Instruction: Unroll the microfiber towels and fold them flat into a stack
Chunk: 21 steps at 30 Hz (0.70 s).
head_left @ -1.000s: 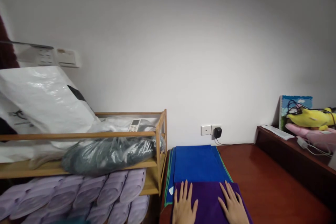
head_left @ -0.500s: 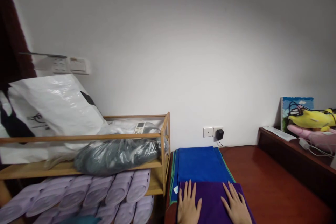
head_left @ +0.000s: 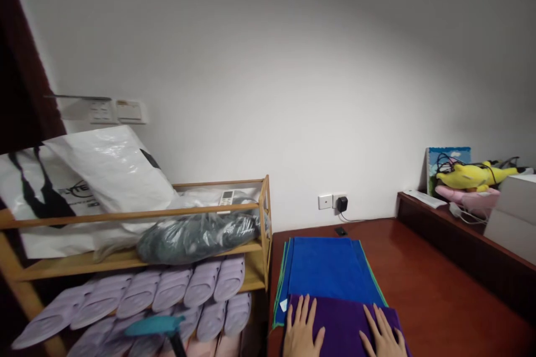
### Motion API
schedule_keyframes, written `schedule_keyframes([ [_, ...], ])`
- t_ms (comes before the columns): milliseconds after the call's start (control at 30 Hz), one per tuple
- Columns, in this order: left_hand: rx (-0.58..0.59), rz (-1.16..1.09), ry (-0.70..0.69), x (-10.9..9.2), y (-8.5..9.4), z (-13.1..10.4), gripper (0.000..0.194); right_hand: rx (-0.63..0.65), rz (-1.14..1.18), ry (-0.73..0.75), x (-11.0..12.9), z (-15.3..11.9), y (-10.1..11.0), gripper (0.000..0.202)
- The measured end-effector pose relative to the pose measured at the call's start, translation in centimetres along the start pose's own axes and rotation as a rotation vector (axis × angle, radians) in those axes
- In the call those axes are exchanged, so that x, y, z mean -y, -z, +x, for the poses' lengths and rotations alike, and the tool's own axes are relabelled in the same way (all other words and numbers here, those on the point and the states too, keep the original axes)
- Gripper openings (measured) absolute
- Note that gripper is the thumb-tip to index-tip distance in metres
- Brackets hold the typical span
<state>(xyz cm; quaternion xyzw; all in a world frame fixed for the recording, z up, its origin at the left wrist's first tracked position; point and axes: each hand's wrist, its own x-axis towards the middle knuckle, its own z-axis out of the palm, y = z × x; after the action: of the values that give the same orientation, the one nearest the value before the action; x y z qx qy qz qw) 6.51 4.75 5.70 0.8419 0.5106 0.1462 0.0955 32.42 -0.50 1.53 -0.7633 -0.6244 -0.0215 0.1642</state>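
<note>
A purple cloth (head_left: 339, 318) lies folded at the bottom of the head view, its far edge straight across a larger blue cloth (head_left: 329, 268) with green edging and a small white tag. My left hand (head_left: 302, 330) rests flat on the purple cloth's left part, fingers spread. On its right part lies my right hand (head_left: 383, 334), also with the fingers apart and the palm down. Neither hand grips anything. Both wrists are cut off by the lower edge of the picture.
Left of the reddish-brown table (head_left: 435, 273) stands a wooden rack (head_left: 263, 234) with lilac slippers (head_left: 201, 284), a white bag (head_left: 113, 167) and a remote control (head_left: 226, 198). A raised ledge (head_left: 452, 234) on the right carries a yellow plush toy (head_left: 469, 177) and white boxes (head_left: 517, 206).
The camera view has shifted, bringing white boxes on the right and a black item behind the blue cloth into sight. Both hands stay flat on the purple cloth.
</note>
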Motion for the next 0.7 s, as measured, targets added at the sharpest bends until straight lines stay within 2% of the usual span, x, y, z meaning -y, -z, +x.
schedule_keyframes([
  [133,0.021,-0.015,0.002,-1.8,0.1,-4.4,0.062,0.017,0.019,0.035,-1.4,-5.0,1.8,0.068],
  [233,0.136,-0.050,0.026,-2.2,0.7,-6.1,0.060,0.107,0.099,0.046,-3.6,-6.1,3.7,0.060],
  [300,0.123,-0.057,0.036,-2.0,1.9,-6.2,0.054,0.123,0.186,0.096,-5.4,-5.5,5.0,0.049],
  [367,0.051,-0.043,0.030,-1.3,3.4,-5.8,0.049,0.106,0.240,0.133,-6.9,-4.5,6.0,0.045],
  [433,0.041,-0.042,0.037,-0.4,4.8,-5.2,0.046,0.123,0.236,0.094,-7.9,-3.6,6.5,0.046],
  [600,0.105,-0.253,0.108,2.0,6.2,-4.0,0.035,0.162,0.231,-0.069,-7.8,-2.9,6.8,0.043],
  [700,0.126,-0.361,0.072,3.1,7.1,-3.3,0.024,0.137,0.326,-0.055,-7.7,-3.0,8.1,0.038],
])
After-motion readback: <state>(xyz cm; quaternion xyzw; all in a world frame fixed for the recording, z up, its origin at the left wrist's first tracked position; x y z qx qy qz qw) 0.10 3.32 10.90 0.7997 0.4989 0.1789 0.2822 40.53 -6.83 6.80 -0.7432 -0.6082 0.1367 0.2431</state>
